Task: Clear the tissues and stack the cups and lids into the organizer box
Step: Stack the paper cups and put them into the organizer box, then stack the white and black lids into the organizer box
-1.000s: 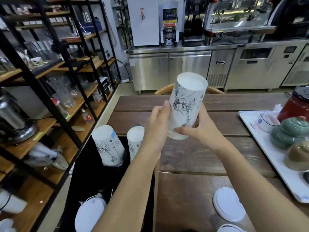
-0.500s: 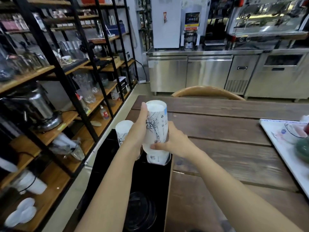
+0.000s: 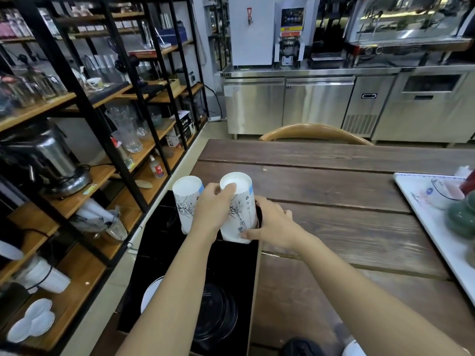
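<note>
White cups, two: one in both hands' pinching grip, one beside.

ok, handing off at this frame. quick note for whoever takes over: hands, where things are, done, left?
Left hand: gripping the upside-down printed cup from above, fingers over its base.
Right hand: steadying that cup low on its side.
The cup is going down at the far end of the black organizer box, beside a second inverted cup already standing there.
Done: one cup in; a white lid and dark lids lie in the near part of the box.
Left: release this cup. No tissues in view; a white rim at the bottom edge could be another lid, but I can't tell.
</note>
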Demonstrator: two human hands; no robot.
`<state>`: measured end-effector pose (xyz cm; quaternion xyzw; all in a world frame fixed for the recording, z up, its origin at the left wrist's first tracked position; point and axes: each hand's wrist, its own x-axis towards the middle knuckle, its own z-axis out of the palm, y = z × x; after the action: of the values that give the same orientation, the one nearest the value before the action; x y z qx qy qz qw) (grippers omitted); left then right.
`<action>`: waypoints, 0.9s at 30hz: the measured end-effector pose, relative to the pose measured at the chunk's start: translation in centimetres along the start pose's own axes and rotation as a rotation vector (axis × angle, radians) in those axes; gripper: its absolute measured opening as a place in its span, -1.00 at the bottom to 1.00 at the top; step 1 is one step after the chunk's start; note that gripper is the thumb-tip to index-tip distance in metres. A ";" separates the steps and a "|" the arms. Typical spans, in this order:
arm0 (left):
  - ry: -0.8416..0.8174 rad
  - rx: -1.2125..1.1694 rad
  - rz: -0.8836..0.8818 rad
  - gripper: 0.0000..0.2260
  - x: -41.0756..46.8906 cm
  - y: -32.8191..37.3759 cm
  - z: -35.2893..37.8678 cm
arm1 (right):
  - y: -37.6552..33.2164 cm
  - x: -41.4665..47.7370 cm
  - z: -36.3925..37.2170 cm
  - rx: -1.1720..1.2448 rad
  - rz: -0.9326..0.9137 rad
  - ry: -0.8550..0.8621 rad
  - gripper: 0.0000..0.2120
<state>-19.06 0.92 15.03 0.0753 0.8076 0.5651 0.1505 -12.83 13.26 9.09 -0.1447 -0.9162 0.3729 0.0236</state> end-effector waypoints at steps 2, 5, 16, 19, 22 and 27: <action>0.185 0.104 0.112 -0.80 -0.3 -0.1 0.8 | 0.9 -1.2 -1.1 0.085 0.031 0.027 -0.27; 0.438 0.157 0.448 -0.70 -1.9 0.4 2.7 | 3.5 -3.3 -2.4 0.178 0.083 0.077 -0.25; -0.526 0.415 0.330 -0.37 -8.5 -7.2 16.1 | 14.4 -14.1 -3.2 -0.010 0.496 0.236 -0.08; -0.697 0.481 0.085 -0.34 -9.8 -9.5 18.1 | 16.4 -16.7 -2.1 0.035 0.632 0.189 -0.03; -0.811 0.480 -0.124 -0.34 -11.0 -10.7 19.5 | 17.5 -18.6 -0.8 0.221 0.724 0.129 -0.01; -0.764 0.426 -0.164 -0.45 -12.4 -11.8 21.0 | 17.5 -19.6 0.3 0.529 0.737 0.168 -0.06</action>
<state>0.07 11.82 -0.72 0.2440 0.7958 0.3038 0.4636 10.22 19.40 -1.94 -0.4793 -0.6722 0.5643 -0.0003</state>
